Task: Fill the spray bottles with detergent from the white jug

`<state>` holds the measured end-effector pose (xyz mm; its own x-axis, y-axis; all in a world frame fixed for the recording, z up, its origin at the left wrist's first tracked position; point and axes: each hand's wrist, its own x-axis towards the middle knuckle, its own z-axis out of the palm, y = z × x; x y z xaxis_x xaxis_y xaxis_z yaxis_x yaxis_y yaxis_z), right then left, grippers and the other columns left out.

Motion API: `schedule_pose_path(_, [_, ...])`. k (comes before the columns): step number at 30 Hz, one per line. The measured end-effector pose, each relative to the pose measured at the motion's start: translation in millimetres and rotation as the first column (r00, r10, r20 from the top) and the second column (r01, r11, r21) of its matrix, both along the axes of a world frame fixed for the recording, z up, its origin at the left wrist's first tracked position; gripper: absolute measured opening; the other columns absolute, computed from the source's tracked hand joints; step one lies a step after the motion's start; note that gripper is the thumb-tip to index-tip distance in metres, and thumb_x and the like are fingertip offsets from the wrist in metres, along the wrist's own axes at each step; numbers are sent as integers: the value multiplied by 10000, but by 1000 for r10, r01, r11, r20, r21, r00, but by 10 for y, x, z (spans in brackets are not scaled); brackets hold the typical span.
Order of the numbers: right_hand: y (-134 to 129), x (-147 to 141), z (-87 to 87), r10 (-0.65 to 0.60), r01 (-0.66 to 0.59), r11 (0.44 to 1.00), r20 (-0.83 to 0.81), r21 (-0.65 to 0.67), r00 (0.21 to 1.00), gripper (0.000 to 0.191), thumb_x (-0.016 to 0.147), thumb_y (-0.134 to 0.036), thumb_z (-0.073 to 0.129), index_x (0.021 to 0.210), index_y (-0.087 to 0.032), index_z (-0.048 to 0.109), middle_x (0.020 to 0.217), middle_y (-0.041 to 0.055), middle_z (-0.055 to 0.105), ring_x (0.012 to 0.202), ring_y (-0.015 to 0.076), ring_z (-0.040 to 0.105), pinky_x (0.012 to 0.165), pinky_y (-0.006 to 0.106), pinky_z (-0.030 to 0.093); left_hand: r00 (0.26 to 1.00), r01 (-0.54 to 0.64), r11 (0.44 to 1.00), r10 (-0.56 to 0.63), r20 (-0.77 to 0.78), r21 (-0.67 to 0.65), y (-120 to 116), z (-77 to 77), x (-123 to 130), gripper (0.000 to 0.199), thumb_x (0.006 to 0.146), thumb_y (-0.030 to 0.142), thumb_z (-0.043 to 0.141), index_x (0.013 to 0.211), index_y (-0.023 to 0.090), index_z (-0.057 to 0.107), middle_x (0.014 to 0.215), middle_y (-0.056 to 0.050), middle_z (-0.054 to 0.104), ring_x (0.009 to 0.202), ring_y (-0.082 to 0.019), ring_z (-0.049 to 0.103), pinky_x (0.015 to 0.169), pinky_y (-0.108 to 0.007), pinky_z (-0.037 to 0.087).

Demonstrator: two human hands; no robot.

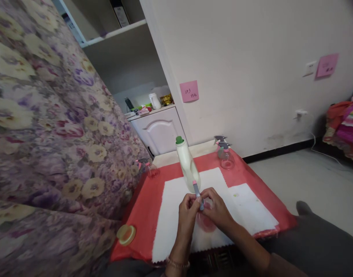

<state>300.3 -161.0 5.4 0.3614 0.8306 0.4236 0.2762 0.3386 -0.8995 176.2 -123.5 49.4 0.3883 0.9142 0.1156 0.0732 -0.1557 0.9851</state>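
Both my hands meet over the front part of the white cloth. My left hand is closed on a grey trigger spray head with a pink nozzle tip. My right hand pinches at the same spray head from the other side. A clear round bottle with a pinkish look stands just under my fingers, partly hidden by them. Whether the spray head is fixed to it cannot be made out. Right behind my hands stands a tall pale jug with a green cap.
Clear spray bottles stand at the table's back right and back left. A yellowish round lid lies on the red tablecloth at front left. A stained white cloth lies right. A flowered curtain hangs close on the left.
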Motion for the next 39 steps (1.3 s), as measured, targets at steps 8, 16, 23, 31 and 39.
schedule_pose_path(8, [-31,48,60,143,-145,988,40,46,989,91,797,-232,641,887,-221,637,1015,48,624,997,220,590,898,361,464,1000,-6,1000,6,1,9,4,-18,3,277,760,438,686,771,170,616,672,22,590,666,-151,536,628,-237,420])
schedule_pose_path(16, [-10,72,6,209,-212,977,76,25,975,211,780,-216,657,989,-232,631,1058,49,621,1028,219,585,918,366,462,1000,-15,1000,15,-5,7,-3,-12,6,275,755,435,690,779,169,629,685,17,605,670,-154,546,627,-240,425])
schedule_pose_path(23, [1,22,16,50,-50,999,7,10,999,231,676,-178,743,862,-212,610,999,37,610,958,221,596,853,348,473,1000,11,1000,-11,10,-1,4,-3,7,254,770,422,682,791,174,631,669,25,614,660,-155,560,615,-236,420])
schedule_pose_path(31, [6,18,17,76,-75,996,-7,48,997,122,743,-183,669,848,-221,619,980,33,628,966,220,598,859,351,471,1000,-19,1000,20,-15,21,11,7,18,299,739,471,697,766,177,645,672,11,645,663,-174,594,624,-254,446])
schedule_pose_path(39, [-11,26,69,163,-163,986,13,46,987,170,763,-176,643,926,-224,645,985,38,641,966,220,601,871,354,467,1000,-22,1000,22,-7,21,45,-33,17,319,733,486,705,796,178,656,714,-3,679,687,-182,608,643,-260,459])
